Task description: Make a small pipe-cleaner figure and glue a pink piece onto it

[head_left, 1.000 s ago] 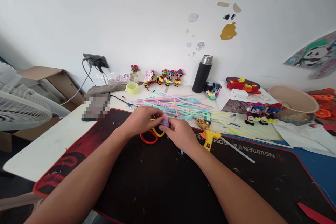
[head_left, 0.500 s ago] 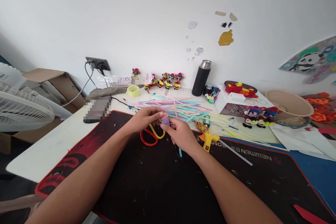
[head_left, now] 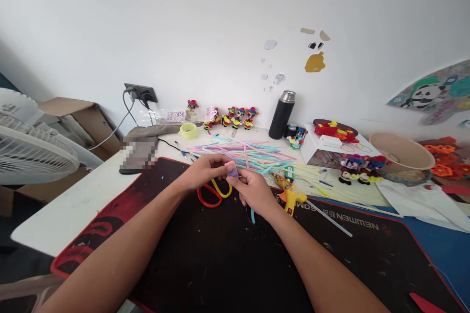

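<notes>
Between both hands is a small fuzzy pink-and-lilac piece [head_left: 232,170], perhaps of pipe cleaner, held above the black desk mat [head_left: 220,254]. My left hand [head_left: 207,171] pinches its pink side between thumb and fingers. On the lilac side my right hand [head_left: 253,190] grips it, fingers curled. Just below my left hand lie scissors with red and yellow handles [head_left: 210,200]; their blades are hidden. A short light-blue strip [head_left: 253,216] shows under my right hand. To the right of it rests a yellow glue gun [head_left: 292,198] with a glue stick in its back.
Pastel pipe cleaners [head_left: 242,151] lie heaped behind the hands. Small colourful figures [head_left: 237,118] stand along the wall near a black thermos [head_left: 282,115]. At the right are a white box [head_left: 330,149] and a beige bowl [head_left: 402,151]. A fan [head_left: 33,142] stands at the left.
The camera view has tilted up slightly, so the desk things sit a little lower in the picture. Both hands keep hold of the fuzzy piece, with only slight finger shifts.
</notes>
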`<control>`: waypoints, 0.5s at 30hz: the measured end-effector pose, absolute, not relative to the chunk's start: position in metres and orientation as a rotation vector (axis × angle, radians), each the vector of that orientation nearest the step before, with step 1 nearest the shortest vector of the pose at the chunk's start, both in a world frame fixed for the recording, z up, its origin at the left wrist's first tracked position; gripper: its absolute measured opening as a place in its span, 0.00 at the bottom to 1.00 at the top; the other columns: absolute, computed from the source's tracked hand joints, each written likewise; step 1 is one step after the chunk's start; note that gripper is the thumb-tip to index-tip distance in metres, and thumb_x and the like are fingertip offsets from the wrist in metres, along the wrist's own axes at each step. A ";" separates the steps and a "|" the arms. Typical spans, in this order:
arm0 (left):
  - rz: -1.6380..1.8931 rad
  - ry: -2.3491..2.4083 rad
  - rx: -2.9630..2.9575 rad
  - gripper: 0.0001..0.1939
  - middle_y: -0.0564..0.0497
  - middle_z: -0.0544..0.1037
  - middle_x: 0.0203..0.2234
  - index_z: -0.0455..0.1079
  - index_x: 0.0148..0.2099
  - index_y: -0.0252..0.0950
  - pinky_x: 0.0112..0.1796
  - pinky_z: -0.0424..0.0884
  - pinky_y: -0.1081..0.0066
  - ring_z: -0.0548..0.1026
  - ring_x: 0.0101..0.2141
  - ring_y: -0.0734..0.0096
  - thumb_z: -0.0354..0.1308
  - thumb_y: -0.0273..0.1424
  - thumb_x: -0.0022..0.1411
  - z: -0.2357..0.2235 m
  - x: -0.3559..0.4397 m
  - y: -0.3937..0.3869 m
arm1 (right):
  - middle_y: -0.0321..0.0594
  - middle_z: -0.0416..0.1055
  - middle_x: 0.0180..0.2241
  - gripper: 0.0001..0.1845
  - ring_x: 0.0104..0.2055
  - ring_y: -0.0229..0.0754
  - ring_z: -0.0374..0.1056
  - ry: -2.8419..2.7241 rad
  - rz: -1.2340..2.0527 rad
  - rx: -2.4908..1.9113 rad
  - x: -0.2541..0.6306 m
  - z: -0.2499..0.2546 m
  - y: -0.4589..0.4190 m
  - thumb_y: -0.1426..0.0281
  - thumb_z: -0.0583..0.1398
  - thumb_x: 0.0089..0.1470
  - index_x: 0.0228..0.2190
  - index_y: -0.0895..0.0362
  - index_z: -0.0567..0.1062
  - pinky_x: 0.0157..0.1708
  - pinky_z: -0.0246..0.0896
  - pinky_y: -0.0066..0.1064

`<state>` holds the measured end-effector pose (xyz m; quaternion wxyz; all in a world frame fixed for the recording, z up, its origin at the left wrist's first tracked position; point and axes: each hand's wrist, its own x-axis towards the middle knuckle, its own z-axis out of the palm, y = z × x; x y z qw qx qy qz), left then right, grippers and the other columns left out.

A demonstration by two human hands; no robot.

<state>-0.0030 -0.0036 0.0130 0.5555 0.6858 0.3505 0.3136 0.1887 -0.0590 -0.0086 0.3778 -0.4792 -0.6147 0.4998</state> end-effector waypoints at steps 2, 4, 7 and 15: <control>0.732 0.823 1.615 0.21 0.50 0.79 0.31 0.78 0.42 0.32 0.34 0.71 0.71 0.73 0.30 0.72 0.66 0.48 0.63 0.013 -0.003 -0.004 | 0.24 0.60 0.15 0.12 0.13 0.34 0.59 -1.586 1.263 -1.232 0.188 -0.009 -0.059 0.60 0.61 0.63 0.37 0.55 0.77 0.17 0.50 0.25; 0.723 0.822 1.608 0.21 0.50 0.79 0.32 0.79 0.42 0.32 0.35 0.71 0.71 0.73 0.31 0.72 0.66 0.47 0.63 0.012 -0.002 -0.004 | 0.24 0.61 0.16 0.12 0.13 0.34 0.59 -1.596 1.252 -1.240 0.188 -0.011 -0.059 0.60 0.61 0.63 0.36 0.55 0.77 0.17 0.50 0.25; 0.723 0.849 1.600 0.22 0.50 0.78 0.31 0.79 0.42 0.32 0.35 0.71 0.71 0.72 0.30 0.73 0.66 0.48 0.63 0.010 -0.002 -0.003 | 0.24 0.60 0.15 0.12 0.13 0.34 0.59 -1.594 1.238 -1.246 0.188 -0.013 -0.059 0.60 0.62 0.63 0.36 0.55 0.77 0.17 0.50 0.26; 0.800 0.822 1.681 0.23 0.46 0.80 0.39 0.78 0.51 0.34 0.39 0.72 0.69 0.75 0.38 0.67 0.65 0.47 0.65 0.003 -0.001 -0.002 | 0.23 0.60 0.15 0.10 0.13 0.34 0.60 -1.591 1.216 -1.240 0.189 -0.015 -0.056 0.60 0.63 0.63 0.35 0.54 0.76 0.17 0.52 0.26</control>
